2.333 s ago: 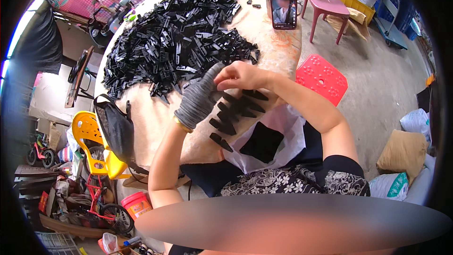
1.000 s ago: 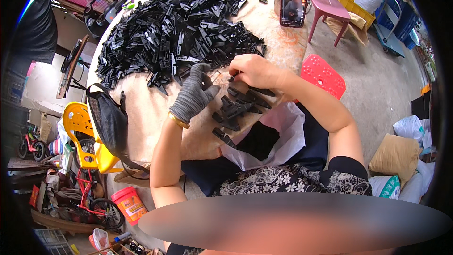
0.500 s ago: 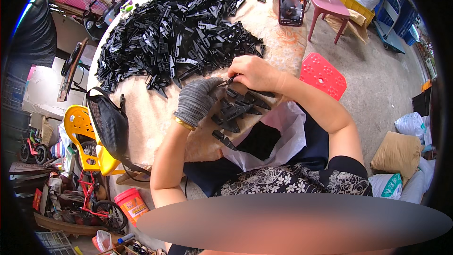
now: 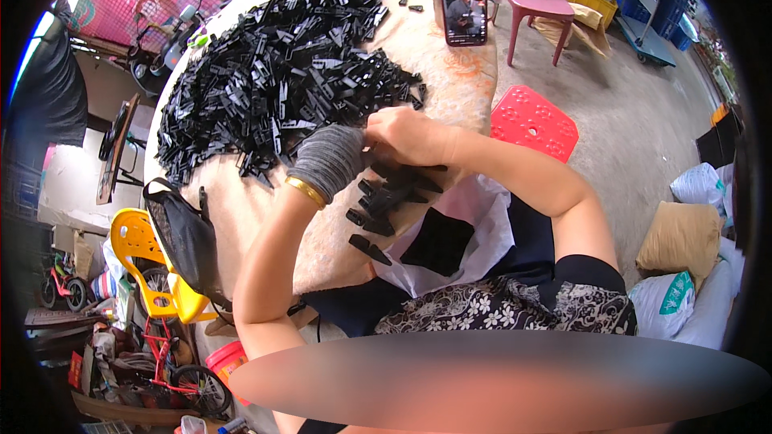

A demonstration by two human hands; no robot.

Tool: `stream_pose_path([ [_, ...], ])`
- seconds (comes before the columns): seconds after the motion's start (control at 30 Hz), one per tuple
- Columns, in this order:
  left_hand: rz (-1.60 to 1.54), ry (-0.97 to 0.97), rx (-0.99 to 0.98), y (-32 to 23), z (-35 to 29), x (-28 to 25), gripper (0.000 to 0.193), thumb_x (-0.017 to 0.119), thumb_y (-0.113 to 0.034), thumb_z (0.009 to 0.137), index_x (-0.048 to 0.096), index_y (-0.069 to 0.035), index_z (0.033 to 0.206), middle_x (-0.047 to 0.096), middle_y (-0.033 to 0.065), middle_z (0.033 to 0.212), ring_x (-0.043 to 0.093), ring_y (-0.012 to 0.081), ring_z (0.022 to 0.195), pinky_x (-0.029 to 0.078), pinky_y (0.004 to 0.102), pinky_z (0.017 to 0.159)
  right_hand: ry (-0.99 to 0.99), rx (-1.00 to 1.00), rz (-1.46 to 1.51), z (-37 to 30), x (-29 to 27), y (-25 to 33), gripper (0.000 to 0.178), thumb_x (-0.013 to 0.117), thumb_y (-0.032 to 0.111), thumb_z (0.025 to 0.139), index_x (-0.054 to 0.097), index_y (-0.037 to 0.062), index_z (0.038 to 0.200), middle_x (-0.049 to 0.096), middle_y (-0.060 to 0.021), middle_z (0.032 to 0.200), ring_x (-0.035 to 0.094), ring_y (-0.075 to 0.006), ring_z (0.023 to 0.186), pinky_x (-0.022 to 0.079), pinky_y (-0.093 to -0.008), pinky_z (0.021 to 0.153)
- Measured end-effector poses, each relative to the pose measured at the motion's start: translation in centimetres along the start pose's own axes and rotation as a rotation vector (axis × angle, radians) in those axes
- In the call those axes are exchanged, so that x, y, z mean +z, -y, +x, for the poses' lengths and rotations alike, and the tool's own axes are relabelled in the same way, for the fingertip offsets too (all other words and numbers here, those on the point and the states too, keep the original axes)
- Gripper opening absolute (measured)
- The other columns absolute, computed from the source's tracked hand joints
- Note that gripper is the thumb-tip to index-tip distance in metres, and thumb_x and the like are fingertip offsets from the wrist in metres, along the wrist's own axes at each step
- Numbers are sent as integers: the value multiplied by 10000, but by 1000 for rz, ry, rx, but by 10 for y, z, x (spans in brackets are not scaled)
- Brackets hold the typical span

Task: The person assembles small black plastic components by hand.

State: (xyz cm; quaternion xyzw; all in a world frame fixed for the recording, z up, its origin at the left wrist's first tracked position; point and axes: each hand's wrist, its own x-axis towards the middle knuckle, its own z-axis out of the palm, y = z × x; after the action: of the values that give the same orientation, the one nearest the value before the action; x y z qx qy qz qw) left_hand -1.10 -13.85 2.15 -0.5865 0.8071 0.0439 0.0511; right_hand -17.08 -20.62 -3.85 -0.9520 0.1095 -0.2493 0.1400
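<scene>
My left hand (image 4: 331,157), in a grey knit glove with a gold bangle at the wrist, is closed against my bare right hand (image 4: 408,137). They meet over the near part of the cloth-covered table (image 4: 322,249). My right fingers are bent into a pinch; whatever lies between the hands is hidden. Just beyond them spreads a big heap of narrow black plastic pieces (image 4: 265,72), some pointed. Under and nearer than my hands, a smaller group of black pieces (image 4: 390,197) lies by the table edge. A white bag (image 4: 492,225) with a dark inside sits open at my lap.
A phone (image 4: 464,4) stands upright at the far right of the table. Right of it are a dark pink chair (image 4: 535,4) and a red stool (image 4: 535,124). On the left are a black mesh bag (image 4: 183,229) and a yellow chair (image 4: 145,237). Sacks (image 4: 679,241) lie far right.
The whole view has shifted, so the table and heap sit further left. My hands have drawn closer together, and the small black piece seen between my fingers earlier is now covered.
</scene>
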Motion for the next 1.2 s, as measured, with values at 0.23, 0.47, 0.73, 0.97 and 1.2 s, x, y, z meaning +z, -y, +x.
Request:
stream_pose_path([
  [0.23, -7, 66, 174, 10, 19, -3, 313, 647, -357, 744, 652, -44, 724, 628, 167, 682, 620, 343, 673, 491, 411, 626, -85, 50, 106, -6, 4, -10, 170, 655, 148, 701, 640, 51, 840, 574, -106, 821, 588, -294, 809, 486, -374, 738],
  [0.47, 14, 62, 210, 15, 23, 4, 313, 646, -345, 737, 641, -33, 707, 622, 168, 674, 614, 360, 684, 490, 421, 637, -192, -9, -60, -1, 7, 0, 100, 645, 148, 691, 596, 67, 721, 558, -95, 785, 594, -261, 794, 487, -373, 681],
  [0.73, 154, 166, 89, 8, 28, 7, 336, 631, -369, 765, 669, -35, 752, 633, 176, 707, 624, 347, 696, 500, 408, 645, -149, 25, 8, -4, 9, -8, 114, 646, 170, 698, 624, 67, 742, 572, -93, 798, 592, -296, 769, 491, -384, 694],
  [0.97, -445, -8, -32, 19, -3, 15, 479, 742, -170, 724, 561, -95, 1161, 660, 130, 777, 650, 232, 699, 511, 329, 658, -200, -2, 426, -2, 9, -15, 238, 687, 152, 723, 662, 38, 930, 630, -128, 821, 621, -280, 770, 501, -349, 728],
  [1.2, -380, -313, 18, -6, -32, 6, 696, 746, -160, 738, 414, -121, 1348, 656, 160, 933, 665, 251, 810, 516, 331, 706, 158, 238, 764, 11, -21, 2, 305, 694, 211, 800, 647, -16, 999, 690, -135, 900, 661, -169, 770, 505, -283, 733],
])
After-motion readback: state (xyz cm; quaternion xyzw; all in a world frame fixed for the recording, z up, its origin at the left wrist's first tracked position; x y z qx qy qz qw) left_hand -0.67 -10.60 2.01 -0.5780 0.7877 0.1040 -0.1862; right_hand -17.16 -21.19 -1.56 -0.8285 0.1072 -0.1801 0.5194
